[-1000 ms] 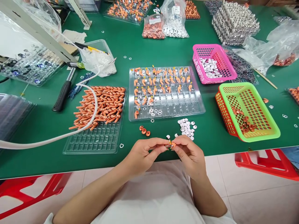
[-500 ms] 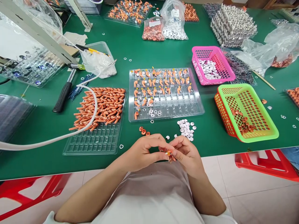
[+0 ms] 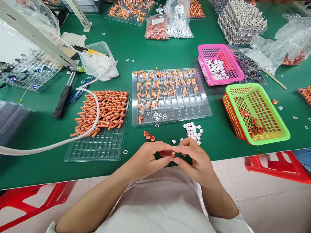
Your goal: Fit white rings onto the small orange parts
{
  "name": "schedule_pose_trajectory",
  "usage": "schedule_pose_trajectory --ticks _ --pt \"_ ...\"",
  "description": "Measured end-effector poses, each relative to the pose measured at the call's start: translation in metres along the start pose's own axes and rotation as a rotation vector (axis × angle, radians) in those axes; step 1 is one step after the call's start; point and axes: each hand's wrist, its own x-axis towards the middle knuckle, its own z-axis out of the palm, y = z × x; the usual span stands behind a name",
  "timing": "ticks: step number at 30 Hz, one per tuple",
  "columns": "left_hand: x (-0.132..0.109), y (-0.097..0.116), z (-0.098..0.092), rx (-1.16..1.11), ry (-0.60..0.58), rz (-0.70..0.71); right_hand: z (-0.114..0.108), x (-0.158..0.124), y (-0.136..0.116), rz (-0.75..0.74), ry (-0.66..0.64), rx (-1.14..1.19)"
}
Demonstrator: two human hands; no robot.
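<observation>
A small orange earbud shell (image 3: 173, 154) is pinched between the fingertips of both hands, in front of my apron at the table's near edge. My left hand (image 3: 149, 160) grips it from the left with thumb and forefinger. From the right, the thumb and fingers of my right hand (image 3: 198, 161) close on the same piece, and the fingers partly cover it. Just beyond my hands lie a few orange round caps (image 3: 148, 136) and a scatter of white round stickers (image 3: 193, 131). Behind them stands a clear tray (image 3: 187, 113) with rows of orange earbud pieces and loose white rings.
A tray of orange stems (image 3: 107, 106) lies at left, crossed by a white hose (image 3: 97, 110). Beyond it are a hammer (image 3: 63, 97) and a plastic box (image 3: 109, 48). A pink basket (image 3: 223, 82) and a green basket (image 3: 274, 140) stand at right. Red stools (image 3: 279, 168) flank me.
My right hand has shifted its grip, with its fingers now more extended and meeting my left fingertips. The earbud shell has been turned and shows less between the fingers. The view has shifted slightly.
</observation>
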Motion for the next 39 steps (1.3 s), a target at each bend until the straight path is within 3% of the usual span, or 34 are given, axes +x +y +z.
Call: schedule_pose_trajectory --ticks 6,12,18,22,27,33,39 --pt "0.0 -0.001 0.002 0.093 0.043 0.034 0.002 0.003 0.003 -0.039 0.041 -0.068" --pt "-0.001 -0.006 0.002 0.201 0.128 0.151 0.009 -0.004 0.01 0.042 0.154 -0.021" --pt "0.001 -0.008 0.004 0.215 0.186 0.205 0.012 -0.006 0.008 0.188 0.162 0.003" --pt "0.004 -0.009 0.01 0.016 0.228 0.051 0.011 -0.006 0.006 0.265 0.127 0.15" --pt "0.008 -0.008 0.019 -0.445 0.226 -0.191 0.01 -0.005 0.008 0.159 0.132 0.132" --pt "0.011 -0.005 0.019 -0.578 0.165 -0.212 0.012 -0.009 0.01 0.203 0.192 0.16" --pt "0.013 -0.004 0.018 -0.598 0.166 -0.248 0.018 -0.008 0.01 0.343 0.264 0.407"
